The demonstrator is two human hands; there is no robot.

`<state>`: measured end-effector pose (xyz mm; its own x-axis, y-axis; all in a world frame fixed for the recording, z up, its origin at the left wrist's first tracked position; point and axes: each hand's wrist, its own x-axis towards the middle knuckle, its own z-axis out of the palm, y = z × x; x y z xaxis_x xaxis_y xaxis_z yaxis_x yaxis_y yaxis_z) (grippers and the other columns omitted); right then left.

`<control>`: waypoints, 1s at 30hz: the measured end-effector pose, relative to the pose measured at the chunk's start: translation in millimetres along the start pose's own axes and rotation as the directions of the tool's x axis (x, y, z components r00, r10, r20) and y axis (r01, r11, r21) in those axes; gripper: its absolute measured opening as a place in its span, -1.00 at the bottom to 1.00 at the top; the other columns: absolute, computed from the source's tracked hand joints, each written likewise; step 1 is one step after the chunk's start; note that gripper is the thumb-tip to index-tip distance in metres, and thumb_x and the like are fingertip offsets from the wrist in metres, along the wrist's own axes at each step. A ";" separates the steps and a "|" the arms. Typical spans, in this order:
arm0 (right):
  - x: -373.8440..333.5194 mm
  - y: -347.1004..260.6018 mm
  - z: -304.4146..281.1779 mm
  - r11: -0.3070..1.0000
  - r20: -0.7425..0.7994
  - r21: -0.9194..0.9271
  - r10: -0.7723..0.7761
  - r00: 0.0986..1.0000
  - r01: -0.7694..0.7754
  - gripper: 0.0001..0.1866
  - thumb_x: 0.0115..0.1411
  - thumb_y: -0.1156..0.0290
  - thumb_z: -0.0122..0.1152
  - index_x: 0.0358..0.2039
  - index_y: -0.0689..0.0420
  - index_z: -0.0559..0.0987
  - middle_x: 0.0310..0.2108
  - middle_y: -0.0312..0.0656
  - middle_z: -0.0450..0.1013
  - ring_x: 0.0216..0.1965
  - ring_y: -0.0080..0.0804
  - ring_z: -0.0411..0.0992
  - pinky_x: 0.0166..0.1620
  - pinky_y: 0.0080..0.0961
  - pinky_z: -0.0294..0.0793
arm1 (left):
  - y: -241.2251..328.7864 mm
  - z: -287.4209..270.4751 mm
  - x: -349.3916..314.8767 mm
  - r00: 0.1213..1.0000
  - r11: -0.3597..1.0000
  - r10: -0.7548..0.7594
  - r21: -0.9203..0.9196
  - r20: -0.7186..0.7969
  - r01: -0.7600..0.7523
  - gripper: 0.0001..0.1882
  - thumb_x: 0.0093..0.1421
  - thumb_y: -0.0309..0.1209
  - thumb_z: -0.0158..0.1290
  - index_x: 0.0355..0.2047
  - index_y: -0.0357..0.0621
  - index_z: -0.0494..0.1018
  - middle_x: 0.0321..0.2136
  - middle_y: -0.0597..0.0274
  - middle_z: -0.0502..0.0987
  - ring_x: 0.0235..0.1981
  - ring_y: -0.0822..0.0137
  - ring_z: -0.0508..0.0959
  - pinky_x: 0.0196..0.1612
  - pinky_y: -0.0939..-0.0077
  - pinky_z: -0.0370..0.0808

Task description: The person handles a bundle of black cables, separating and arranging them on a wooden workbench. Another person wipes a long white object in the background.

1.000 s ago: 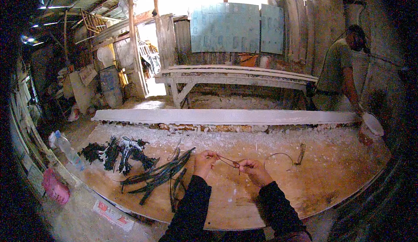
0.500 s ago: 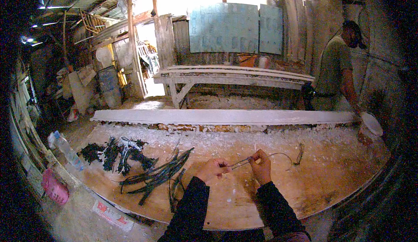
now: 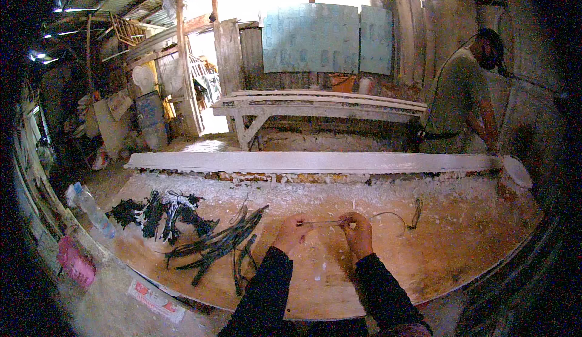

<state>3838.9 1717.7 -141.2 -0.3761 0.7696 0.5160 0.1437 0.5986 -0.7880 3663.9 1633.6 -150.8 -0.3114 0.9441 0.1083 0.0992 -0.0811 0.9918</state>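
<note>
My left hand (image 3: 291,234) and my right hand (image 3: 357,235) are raised over the wooden tabletop (image 3: 388,270), fingers pinched. A thin strand (image 3: 322,222) is stretched level between them. From my right hand a curved length runs right toward a small dark strip (image 3: 415,214) on the wood; I cannot tell whether they are one piece. Long dark flat strips (image 3: 221,249) lie in a loose heap left of my left hand. Beyond them sit several bundles of short black strips (image 3: 171,213), some dusted white.
A long white slab (image 3: 315,162) spans the table's far edge, with a pale bucket (image 3: 516,173) at its right end. A person (image 3: 464,88) bends there. A plastic bottle (image 3: 92,210) and a pink basket (image 3: 77,261) lie at the left. Behind stands a whitened bench (image 3: 327,106).
My hands have drawn level and slightly apart, so the strand is now straight and nearly horizontal. The other person has leaned lower, with the arm moving left off the bucket.
</note>
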 end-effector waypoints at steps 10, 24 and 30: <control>-5.8 -20.2 0.3 0.812 0.583 0.431 0.083 0.808 -0.394 -0.86 0.00 0.37 0.14 -0.50 0.18 0.51 -0.35 -0.31 0.40 -0.33 -0.57 0.31 -0.22 -0.61 0.29 | 5.9 -7.0 0.3 0.840 0.994 0.016 -0.086 -0.543 -0.074 -0.81 -0.13 -0.45 0.15 -0.67 -0.10 0.31 -0.76 0.44 0.30 -0.77 0.59 0.27 -0.75 0.70 0.20; -5.7 -21.7 -0.9 0.828 0.613 0.450 -0.013 0.790 -0.336 -0.91 -0.11 0.50 0.22 -0.51 0.12 0.54 -0.28 -0.22 0.42 -0.10 -0.38 0.29 0.02 -0.45 0.12 | -23.4 4.5 11.0 0.835 0.936 0.215 0.351 -0.506 -0.029 -0.90 -0.18 -0.52 0.12 -0.58 -0.23 0.45 -0.62 0.21 0.48 -0.56 0.44 0.46 -0.47 0.58 0.38; -13.3 -51.2 -9.6 0.759 0.485 0.532 0.089 0.870 -0.374 -0.99 -0.06 0.51 0.09 -0.55 0.15 0.47 -0.43 -0.27 0.42 -0.35 -0.46 0.35 -0.30 -0.58 0.31 | -40.6 9.0 17.2 0.864 0.943 0.294 0.271 -0.408 -0.193 -0.88 -0.14 -0.57 0.06 -0.50 -0.25 0.46 -0.59 0.20 0.48 -0.51 0.37 0.49 -0.40 0.54 0.42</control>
<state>3845.4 1679.0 -104.4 -0.7585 0.6147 0.2163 -0.2374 0.0485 -0.9702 3663.1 1656.0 -189.9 -0.6257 0.6616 0.4132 0.4097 -0.1720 0.8958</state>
